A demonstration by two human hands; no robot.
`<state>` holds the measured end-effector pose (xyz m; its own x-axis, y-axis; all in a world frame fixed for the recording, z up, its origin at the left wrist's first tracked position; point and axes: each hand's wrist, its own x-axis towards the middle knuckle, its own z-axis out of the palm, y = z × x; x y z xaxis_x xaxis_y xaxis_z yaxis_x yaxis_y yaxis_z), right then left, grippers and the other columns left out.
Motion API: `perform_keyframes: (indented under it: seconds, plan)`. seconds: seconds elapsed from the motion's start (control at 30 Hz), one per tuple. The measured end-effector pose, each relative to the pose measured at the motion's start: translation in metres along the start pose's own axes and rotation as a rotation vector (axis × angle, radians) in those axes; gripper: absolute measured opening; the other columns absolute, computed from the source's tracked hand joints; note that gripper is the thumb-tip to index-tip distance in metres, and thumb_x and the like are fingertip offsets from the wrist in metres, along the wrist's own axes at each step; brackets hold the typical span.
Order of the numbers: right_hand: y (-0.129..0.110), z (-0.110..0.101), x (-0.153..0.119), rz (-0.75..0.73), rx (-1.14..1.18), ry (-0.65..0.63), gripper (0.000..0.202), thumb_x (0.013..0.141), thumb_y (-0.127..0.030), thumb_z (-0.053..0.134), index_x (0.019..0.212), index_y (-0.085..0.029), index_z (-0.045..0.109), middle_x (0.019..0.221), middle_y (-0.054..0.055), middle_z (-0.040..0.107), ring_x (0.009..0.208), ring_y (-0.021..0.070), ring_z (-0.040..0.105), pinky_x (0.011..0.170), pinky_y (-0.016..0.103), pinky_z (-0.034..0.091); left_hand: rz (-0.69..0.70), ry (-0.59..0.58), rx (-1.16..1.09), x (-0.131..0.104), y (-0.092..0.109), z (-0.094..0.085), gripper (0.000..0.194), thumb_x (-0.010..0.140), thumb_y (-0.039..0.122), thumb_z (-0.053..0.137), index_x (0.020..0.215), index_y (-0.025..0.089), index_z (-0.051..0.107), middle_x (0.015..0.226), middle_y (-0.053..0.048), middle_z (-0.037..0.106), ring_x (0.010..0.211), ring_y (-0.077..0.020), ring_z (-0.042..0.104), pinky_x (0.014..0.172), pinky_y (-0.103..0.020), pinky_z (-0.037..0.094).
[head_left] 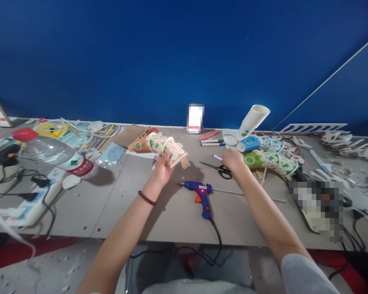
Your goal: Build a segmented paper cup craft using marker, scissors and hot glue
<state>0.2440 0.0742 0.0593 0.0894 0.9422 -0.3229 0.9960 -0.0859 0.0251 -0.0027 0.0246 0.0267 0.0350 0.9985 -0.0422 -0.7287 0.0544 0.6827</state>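
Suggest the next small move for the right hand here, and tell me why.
I'd probably lift the pen straight up with the right hand. That hand is right at the pen's end, though its grip is hidden, and the scissors lie close by, so sliding could snag them. The left hand is busy holding the orange cups.

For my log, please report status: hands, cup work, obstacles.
Left hand holding orange cup piece. Right hand at marker, grip unclear; scissors close by. Glue gun on table, red light on, possibly in way.
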Motion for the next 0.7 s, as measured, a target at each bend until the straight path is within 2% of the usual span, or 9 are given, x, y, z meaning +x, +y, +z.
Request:
perform_keyframes:
  seconds: [0.17,0.27,0.43,0.53,0.7]
  plan:
    - [-0.003,-0.005,-0.006,-0.019,0.064,0.069,0.035,0.092,-0.013,0.04,0.122,-0.007,0.057,0.11,0.026,0.068,0.101,0.0334,0.067,0.079,0.04,0.048,-0.008,-0.002,-0.026,0.002,-0.001,-0.002,0.053,0.063,0.04,0.085,0.108,0.019,0.065,0.105,-0.004,0.072,0.105,-0.0204,0.066,0.101,-0.035,0.047]
    - [-0.007,-0.006,-0.011,-0.122,0.141,0.14,0.035,0.096,-0.022,0.035,0.124,-0.009,0.051,0.105,0.022,0.069,0.094,0.0315,0.067,0.076,0.037,0.047,0.007,0.018,-0.039,0.002,-0.002,-0.002,0.054,0.064,0.038,0.084,0.11,0.019,0.064,0.109,-0.005,0.072,0.11,-0.0213,0.064,0.101,-0.035,0.047]
    - [-0.013,0.003,-0.007,-0.339,0.251,0.316,0.027,0.098,-0.024,0.034,0.111,-0.012,0.055,0.11,0.019,0.066,0.099,0.0277,0.062,0.078,0.031,0.042,0.013,0.022,-0.05,0.001,-0.002,-0.001,0.051,0.064,0.036,0.084,0.109,0.019,0.065,0.11,-0.005,0.072,0.108,-0.0213,0.066,0.101,-0.035,0.048]
    - [-0.016,0.008,-0.002,-0.391,0.325,0.391,0.027,0.098,-0.024,0.034,0.099,-0.013,0.058,0.096,0.017,0.067,0.087,0.0269,0.061,0.071,0.031,0.04,0.019,0.019,-0.051,0.0,-0.001,0.0,0.053,0.063,0.037,0.085,0.109,0.019,0.065,0.109,-0.005,0.072,0.111,-0.0223,0.064,0.104,-0.036,0.047]
    - [-0.026,0.008,-0.007,-0.398,0.506,0.396,0.028,0.096,-0.029,0.035,0.092,-0.018,0.06,0.076,0.009,0.065,0.069,0.023,0.057,0.064,0.03,0.037,0.015,0.043,-0.018,-0.001,-0.001,0.001,0.056,0.064,0.038,0.084,0.113,0.018,0.064,0.113,-0.007,0.071,0.123,-0.0262,0.058,0.108,-0.04,0.044]
